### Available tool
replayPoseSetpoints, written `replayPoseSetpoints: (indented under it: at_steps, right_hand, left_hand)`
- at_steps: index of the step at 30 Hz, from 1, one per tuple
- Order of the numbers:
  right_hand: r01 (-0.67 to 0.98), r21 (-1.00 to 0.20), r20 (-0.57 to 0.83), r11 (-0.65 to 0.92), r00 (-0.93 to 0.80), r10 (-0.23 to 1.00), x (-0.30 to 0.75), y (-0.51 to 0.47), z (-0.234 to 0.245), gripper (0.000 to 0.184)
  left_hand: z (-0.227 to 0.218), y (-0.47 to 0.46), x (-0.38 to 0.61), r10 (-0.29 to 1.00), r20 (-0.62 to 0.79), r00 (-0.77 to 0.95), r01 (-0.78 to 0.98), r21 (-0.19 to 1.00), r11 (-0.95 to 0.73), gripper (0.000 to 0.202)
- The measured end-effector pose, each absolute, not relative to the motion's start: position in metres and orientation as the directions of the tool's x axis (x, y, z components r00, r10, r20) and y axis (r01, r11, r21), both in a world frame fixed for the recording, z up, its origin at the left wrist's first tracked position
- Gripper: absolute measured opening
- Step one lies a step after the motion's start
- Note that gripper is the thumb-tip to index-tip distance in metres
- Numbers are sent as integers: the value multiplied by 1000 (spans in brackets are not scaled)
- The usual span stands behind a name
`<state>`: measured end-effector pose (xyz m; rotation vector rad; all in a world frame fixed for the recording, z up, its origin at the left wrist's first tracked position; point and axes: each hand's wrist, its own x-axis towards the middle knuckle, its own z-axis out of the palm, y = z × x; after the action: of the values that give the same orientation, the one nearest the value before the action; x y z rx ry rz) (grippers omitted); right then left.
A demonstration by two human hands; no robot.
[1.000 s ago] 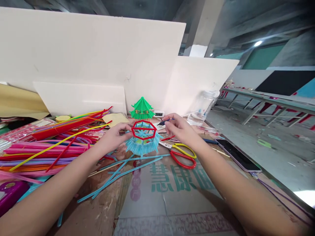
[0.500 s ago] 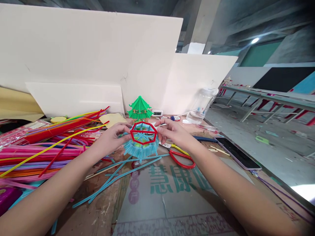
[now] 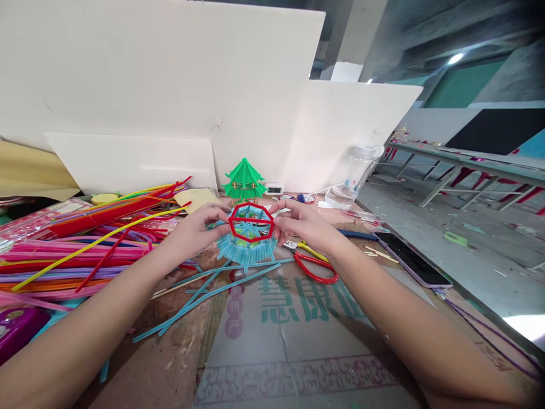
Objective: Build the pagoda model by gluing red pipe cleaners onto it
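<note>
A light-blue pipe-cleaner roof piece (image 3: 247,250) carries a red octagonal ring (image 3: 251,222) on top. My left hand (image 3: 196,228) pinches the ring's left side and my right hand (image 3: 300,224) pinches its right side, both with fingers closed on it. Loose blue pipe cleaners (image 3: 204,295) lie under and in front of the piece on the cardboard (image 3: 298,335). Just behind stands a small green pagoda model (image 3: 244,180).
A heap of coloured pipe cleaners (image 3: 80,244) fills the left. Red-and-yellow scissors (image 3: 313,266) lie right of the piece, with a phone (image 3: 412,260) and a clear jar (image 3: 353,176) further right. White foam boards (image 3: 170,96) stand behind. A purple case (image 3: 17,332) sits at the left edge.
My right hand came in from behind the piece to the right side of the red ring and closed on it. The left hand stayed on the ring's left side.
</note>
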<state>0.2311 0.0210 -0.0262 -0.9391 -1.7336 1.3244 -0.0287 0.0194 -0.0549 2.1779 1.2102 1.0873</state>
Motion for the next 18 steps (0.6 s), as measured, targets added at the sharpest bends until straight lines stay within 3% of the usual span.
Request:
replayPoseSetpoints:
  at_steps: [6, 12, 18]
  right_hand:
    - [134, -973, 114, 190, -441, 890, 230, 19, -24, 18]
    - [55, -985, 117, 163, -478, 871, 232, 24, -30, 21]
    - [69, -986, 102, 154, -489, 867, 233, 23, -29, 22]
  left_hand:
    - [-54, 19, -29, 840, 429, 331, 530, 652, -542, 22]
    - [-55, 19, -28, 843, 429, 324, 512, 670, -538, 21]
    - [-46, 17, -33, 868, 335, 366, 421, 773, -475, 38]
